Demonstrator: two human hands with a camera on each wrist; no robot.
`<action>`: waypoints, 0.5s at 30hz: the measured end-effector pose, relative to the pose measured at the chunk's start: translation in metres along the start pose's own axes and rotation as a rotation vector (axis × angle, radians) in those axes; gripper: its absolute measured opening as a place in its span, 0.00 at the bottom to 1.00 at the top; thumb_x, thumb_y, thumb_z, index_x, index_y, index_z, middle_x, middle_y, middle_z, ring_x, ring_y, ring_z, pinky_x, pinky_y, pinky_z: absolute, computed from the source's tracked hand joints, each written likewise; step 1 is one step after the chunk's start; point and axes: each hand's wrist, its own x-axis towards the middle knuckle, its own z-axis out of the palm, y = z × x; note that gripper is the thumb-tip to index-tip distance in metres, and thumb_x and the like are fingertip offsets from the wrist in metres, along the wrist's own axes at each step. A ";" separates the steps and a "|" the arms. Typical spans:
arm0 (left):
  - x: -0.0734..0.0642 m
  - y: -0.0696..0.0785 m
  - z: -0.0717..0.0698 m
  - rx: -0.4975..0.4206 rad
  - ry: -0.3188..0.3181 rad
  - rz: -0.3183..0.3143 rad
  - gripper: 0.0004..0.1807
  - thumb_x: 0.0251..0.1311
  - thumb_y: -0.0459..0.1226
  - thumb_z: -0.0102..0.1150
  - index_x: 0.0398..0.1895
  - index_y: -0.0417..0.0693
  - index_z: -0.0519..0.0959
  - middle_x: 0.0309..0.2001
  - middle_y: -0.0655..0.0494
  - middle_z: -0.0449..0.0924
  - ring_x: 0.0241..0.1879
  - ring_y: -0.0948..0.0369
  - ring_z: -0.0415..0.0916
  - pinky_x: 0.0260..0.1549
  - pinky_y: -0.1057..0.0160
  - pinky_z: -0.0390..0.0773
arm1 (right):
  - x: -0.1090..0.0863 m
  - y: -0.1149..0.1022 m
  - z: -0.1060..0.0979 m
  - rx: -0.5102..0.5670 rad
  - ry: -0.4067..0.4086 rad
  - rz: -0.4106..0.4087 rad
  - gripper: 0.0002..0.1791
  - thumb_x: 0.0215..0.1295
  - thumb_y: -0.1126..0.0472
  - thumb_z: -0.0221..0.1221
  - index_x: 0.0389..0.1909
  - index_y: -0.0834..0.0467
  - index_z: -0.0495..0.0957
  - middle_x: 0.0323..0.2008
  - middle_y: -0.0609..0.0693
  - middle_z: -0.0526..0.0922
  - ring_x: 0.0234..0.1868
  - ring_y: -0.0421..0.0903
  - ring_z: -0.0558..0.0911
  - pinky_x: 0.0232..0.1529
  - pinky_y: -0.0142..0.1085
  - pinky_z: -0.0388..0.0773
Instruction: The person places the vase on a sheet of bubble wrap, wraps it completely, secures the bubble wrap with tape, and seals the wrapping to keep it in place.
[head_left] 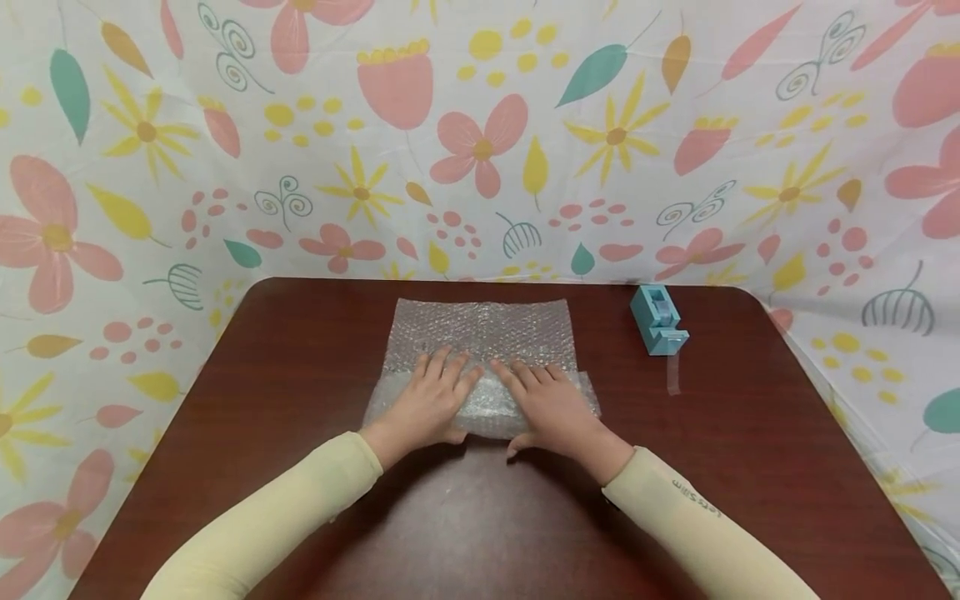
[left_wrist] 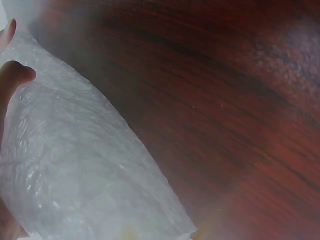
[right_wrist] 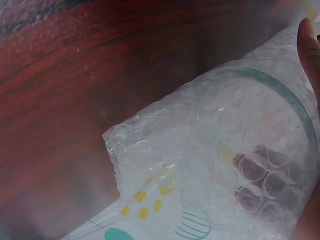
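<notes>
A sheet of clear bubble wrap (head_left: 483,327) lies on the table, its near part folded over into a raised layer. On the left of that fold rests my left hand (head_left: 426,404), fingers spread and fairly straight. My right hand (head_left: 557,410) lies on the right side in the same way, both thumbs toward the near edge. Through the wrap (right_wrist: 165,135) in the right wrist view shows a curved green rim (right_wrist: 298,97) of some round thing; its kind is hidden. The left wrist view has the puffed fold of wrap (left_wrist: 90,165) beside the left thumb (left_wrist: 17,75).
A light blue tape dispenser (head_left: 652,321) stands at the back right of the dark wooden table (head_left: 300,333), a strip of tape (head_left: 673,375) hanging from it. A flowered cloth (head_left: 480,242) hangs behind and along the sides.
</notes>
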 end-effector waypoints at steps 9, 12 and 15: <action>0.002 -0.005 0.005 0.013 0.026 0.017 0.57 0.38 0.68 0.76 0.69 0.48 0.69 0.66 0.40 0.74 0.65 0.39 0.74 0.59 0.40 0.80 | 0.007 0.002 -0.004 -0.048 0.004 -0.033 0.72 0.34 0.22 0.73 0.76 0.61 0.60 0.60 0.59 0.82 0.58 0.55 0.84 0.57 0.50 0.82; 0.004 -0.006 0.004 -0.026 -0.004 0.019 0.57 0.39 0.67 0.76 0.70 0.47 0.68 0.67 0.40 0.74 0.65 0.39 0.74 0.59 0.39 0.80 | 0.009 0.003 -0.003 -0.020 0.002 -0.020 0.68 0.38 0.26 0.75 0.75 0.60 0.61 0.57 0.59 0.83 0.56 0.56 0.85 0.56 0.50 0.83; 0.007 -0.009 0.001 -0.092 -0.044 0.009 0.57 0.40 0.64 0.78 0.71 0.46 0.67 0.67 0.39 0.73 0.66 0.38 0.73 0.60 0.38 0.79 | 0.012 0.004 -0.002 0.012 0.017 -0.004 0.62 0.41 0.33 0.77 0.74 0.59 0.64 0.53 0.58 0.86 0.52 0.56 0.87 0.54 0.50 0.84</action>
